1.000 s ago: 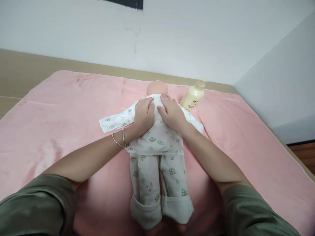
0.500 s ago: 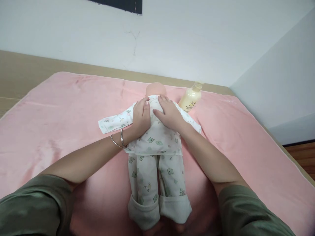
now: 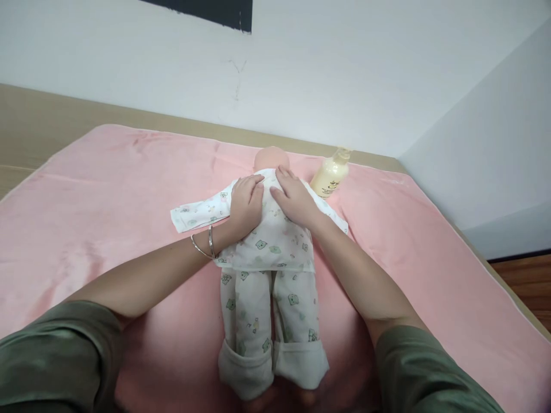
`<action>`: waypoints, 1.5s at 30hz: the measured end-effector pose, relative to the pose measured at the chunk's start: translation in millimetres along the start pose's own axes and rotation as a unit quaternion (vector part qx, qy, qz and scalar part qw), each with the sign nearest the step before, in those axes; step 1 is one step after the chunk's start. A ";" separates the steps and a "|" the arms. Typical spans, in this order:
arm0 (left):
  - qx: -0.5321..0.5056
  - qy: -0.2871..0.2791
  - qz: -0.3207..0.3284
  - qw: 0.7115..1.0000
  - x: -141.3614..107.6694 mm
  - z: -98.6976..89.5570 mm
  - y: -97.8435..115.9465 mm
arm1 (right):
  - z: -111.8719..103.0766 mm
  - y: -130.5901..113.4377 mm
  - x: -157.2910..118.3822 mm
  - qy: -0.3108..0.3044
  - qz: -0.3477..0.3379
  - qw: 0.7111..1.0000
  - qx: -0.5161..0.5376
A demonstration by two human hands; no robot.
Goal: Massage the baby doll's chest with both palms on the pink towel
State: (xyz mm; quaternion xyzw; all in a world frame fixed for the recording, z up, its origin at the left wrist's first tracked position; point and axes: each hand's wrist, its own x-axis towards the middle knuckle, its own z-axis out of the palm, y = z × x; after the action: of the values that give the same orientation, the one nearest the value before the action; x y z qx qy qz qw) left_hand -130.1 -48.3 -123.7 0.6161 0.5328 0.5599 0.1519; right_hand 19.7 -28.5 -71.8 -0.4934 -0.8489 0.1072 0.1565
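Observation:
A baby doll [image 3: 275, 246] in a white printed top and trousers lies on a pink blanket [image 3: 142, 172], its bald head at the far end and its trouser cuffs near me. My left hand [image 3: 247, 203] rests flat on the left side of the doll's upper body. Beside it, my right hand [image 3: 295, 198] lies flat on the right side, thumb apart from the fingers. Neither hand grips anything. The doll's sleeves spread out to both sides, the right one partly hidden by my forearm.
A pale yellow pump bottle [image 3: 330, 175] leans on the blanket right of the doll's head. Behind the blanket run a wooden edge [image 3: 185, 123] and a white wall [image 3: 322, 74]. Brown wooden flooring [image 3: 527, 281] shows at the far right.
The view has shifted slightly. My left thumb has moved closer to its fingers; both hands stay on the doll's upper body.

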 end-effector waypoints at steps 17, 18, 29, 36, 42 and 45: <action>0.003 0.003 -0.014 1.000 -3.3 -1.7 2.1 | 2.6 -3.6 -2.6 0.017 0.044 0.999 -0.011; 0.005 0.003 -0.013 1.000 -3.4 -1.6 2.1 | 1.1 -4.7 -4.3 0.018 0.064 0.998 -0.024; -0.010 0.011 0.019 1.000 -3.5 -0.1 -3.0 | 13.6 -24.2 -23.7 0.008 -0.069 0.997 -0.046; 0.135 -0.073 -0.011 0.988 -10.4 2.6 7.3 | 5.6 15.9 5.1 0.038 0.077 0.996 0.026; 0.163 -0.092 0.023 0.982 0.8 -2.8 11.3 | 5.8 -11.1 -13.7 0.046 0.085 0.993 -0.062; 0.170 -0.124 -0.025 0.977 19.8 -8.0 8.6 | 8.8 -31.0 -29.9 0.059 0.059 0.990 -0.111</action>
State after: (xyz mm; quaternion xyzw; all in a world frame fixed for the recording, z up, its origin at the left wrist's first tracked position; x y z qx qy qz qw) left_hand -136.6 -38.6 -103.8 0.6842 0.6125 0.3762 0.1235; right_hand 5.4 -70.0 -74.4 -0.5626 -0.8141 -0.0074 0.1436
